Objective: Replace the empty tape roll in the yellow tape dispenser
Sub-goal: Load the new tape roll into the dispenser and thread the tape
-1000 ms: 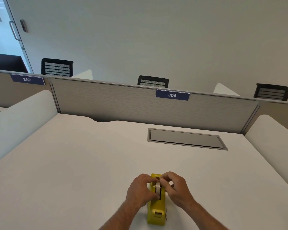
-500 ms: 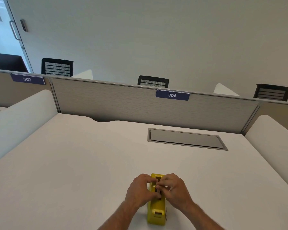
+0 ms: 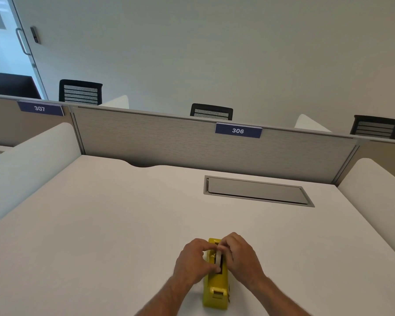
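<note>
Yellow tape dispenser (image 3: 215, 290) low on the white surface (image 3: 100, 224), near the bottom edge of the view, long axis running away from the camera, cutter end nearest. Pale tape roll (image 3: 218, 258) standing on edge in the dispenser's open slot, between both hands.

From the left: glass door with a metal handle (image 3: 21, 42) at far left, then a blue plate reading 307 (image 3: 40, 108) on the grey partition (image 3: 146, 137). Rounded white side divider (image 3: 32, 156) bordering the surface on that side. Black mesh chair back (image 3: 80, 92) behind the partition.

Toward the middle: left hand (image 3: 192, 258) pressed against the left flank of the dispenser, fingers (image 3: 205, 248) curled onto the roll from that side, thumb low by the slot. Right hand (image 3: 240, 256) on the opposite flank, its fingers bent over the top of the roll and pinched on its upper rim, touching the left hand's fingertips. Both forearms entering from the bottom edge.

Farther back and right: second chair back (image 3: 211, 111), blue plate reading 306 (image 3: 238, 130), closed grey cable hatch (image 3: 258, 191) set flush in the surface, well apart from the dispenser. Third chair back (image 3: 374, 126) and another white divider (image 3: 374, 179) at far right.
</note>
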Action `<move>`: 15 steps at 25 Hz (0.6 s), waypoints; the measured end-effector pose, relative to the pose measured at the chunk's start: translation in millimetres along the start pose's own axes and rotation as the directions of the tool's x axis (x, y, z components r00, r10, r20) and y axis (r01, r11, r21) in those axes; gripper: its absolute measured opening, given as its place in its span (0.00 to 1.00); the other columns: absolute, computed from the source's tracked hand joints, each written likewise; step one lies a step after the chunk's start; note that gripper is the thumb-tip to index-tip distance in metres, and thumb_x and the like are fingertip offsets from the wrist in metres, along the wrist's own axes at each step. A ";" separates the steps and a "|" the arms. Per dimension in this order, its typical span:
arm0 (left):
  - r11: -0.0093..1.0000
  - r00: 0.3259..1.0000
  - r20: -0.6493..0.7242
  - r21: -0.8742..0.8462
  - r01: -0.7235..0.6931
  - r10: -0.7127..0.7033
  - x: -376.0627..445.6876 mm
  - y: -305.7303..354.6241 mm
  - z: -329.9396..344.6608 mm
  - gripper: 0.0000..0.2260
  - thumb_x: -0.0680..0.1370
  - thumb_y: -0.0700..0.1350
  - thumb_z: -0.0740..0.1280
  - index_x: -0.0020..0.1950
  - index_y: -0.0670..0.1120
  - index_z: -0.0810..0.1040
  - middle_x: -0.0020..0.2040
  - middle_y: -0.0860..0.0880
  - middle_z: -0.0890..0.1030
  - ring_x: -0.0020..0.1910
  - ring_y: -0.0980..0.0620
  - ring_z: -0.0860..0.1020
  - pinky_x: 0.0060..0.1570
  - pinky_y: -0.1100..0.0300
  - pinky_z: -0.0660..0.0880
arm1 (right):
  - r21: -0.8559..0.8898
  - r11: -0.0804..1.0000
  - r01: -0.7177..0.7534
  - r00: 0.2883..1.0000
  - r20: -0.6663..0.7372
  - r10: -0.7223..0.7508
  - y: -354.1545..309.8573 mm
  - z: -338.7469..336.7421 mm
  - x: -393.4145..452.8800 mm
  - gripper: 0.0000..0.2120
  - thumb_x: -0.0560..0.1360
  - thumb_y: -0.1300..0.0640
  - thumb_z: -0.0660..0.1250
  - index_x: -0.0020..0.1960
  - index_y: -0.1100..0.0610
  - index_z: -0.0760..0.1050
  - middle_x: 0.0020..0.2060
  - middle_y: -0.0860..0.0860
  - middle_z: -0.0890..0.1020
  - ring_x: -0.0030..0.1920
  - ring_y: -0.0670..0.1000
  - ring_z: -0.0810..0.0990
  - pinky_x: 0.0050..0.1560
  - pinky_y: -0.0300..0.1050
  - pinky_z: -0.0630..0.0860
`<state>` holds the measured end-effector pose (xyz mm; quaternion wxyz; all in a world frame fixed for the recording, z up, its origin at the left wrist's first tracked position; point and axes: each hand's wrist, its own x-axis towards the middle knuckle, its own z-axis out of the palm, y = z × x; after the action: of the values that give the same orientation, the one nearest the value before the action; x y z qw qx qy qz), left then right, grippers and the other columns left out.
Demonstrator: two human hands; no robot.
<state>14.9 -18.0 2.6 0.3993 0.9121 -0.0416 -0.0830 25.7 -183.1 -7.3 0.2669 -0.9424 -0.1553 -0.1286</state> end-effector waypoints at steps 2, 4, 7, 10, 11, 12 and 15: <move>1.000 1.000 -0.007 0.006 -0.002 0.002 -1.2 0.3 0.3 0.26 0.64 0.54 0.80 0.60 0.62 0.79 0.64 0.57 0.77 0.59 0.54 0.75 0.61 0.55 0.77 | -0.005 1.000 -0.002 1.000 -0.001 0.002 0.0 -0.3 1.0 0.04 0.78 0.55 0.65 0.44 0.51 0.74 0.40 0.43 0.75 0.39 0.46 0.76 0.36 0.33 0.75; 1.000 1.000 -0.014 0.008 -0.001 0.001 -2.3 0.6 0.3 0.26 0.64 0.55 0.80 0.60 0.62 0.79 0.64 0.57 0.76 0.60 0.54 0.75 0.61 0.55 0.77 | -0.001 1.000 -0.008 1.000 -0.004 0.008 -0.5 -0.5 -0.1 0.04 0.78 0.55 0.65 0.44 0.51 0.75 0.40 0.43 0.75 0.38 0.46 0.76 0.35 0.31 0.72; 1.000 1.000 -0.023 0.013 -0.008 0.009 -3.6 0.9 0.6 0.26 0.64 0.54 0.79 0.61 0.61 0.79 0.65 0.58 0.76 0.59 0.54 0.76 0.61 0.55 0.77 | 0.003 1.000 -0.013 1.000 -0.010 0.013 -1.3 -1.6 -0.7 0.04 0.78 0.56 0.65 0.44 0.52 0.75 0.40 0.44 0.77 0.38 0.46 0.76 0.35 0.31 0.72; 1.000 1.000 -0.023 0.015 -0.011 0.012 -5.6 1.7 2.0 0.26 0.65 0.55 0.79 0.61 0.62 0.78 0.65 0.58 0.76 0.59 0.55 0.75 0.61 0.56 0.77 | 0.009 1.000 -0.026 0.999 -0.023 0.026 -2.2 -2.9 1.8 0.04 0.78 0.57 0.65 0.44 0.51 0.74 0.40 0.45 0.78 0.38 0.48 0.77 0.35 0.38 0.78; 1.000 1.000 -0.022 0.015 -0.015 0.015 -5.9 2.3 1.9 0.26 0.65 0.55 0.79 0.61 0.63 0.78 0.65 0.58 0.76 0.59 0.55 0.75 0.61 0.56 0.77 | 0.010 1.000 -0.027 0.999 -0.025 0.027 -2.2 -3.4 2.6 0.04 0.78 0.56 0.65 0.44 0.51 0.74 0.40 0.45 0.78 0.38 0.48 0.77 0.36 0.40 0.79; 1.000 1.000 -0.019 0.012 -0.019 0.019 -5.8 2.5 1.5 0.26 0.65 0.55 0.79 0.61 0.63 0.78 0.65 0.58 0.76 0.59 0.55 0.75 0.61 0.56 0.77 | 0.010 1.000 -0.026 0.999 -0.022 0.026 -2.3 -3.7 2.6 0.04 0.78 0.56 0.66 0.44 0.51 0.74 0.40 0.45 0.78 0.38 0.48 0.77 0.36 0.40 0.79; 0.999 1.000 0.011 -0.034 -0.027 0.027 -3.7 -1.8 0.1 0.26 0.65 0.54 0.79 0.61 0.60 0.78 0.66 0.57 0.75 0.58 0.54 0.76 0.60 0.58 0.77 | 0.007 1.000 -0.004 1.000 0.002 0.004 -3.8 -4.4 -2.0 0.04 0.78 0.56 0.66 0.44 0.51 0.74 0.40 0.43 0.76 0.38 0.47 0.76 0.35 0.34 0.75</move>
<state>11.3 -16.3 1.7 0.4155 0.9041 -0.0549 -0.0837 21.8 -182.9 -2.6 0.2704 -0.9419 -0.1539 -0.1268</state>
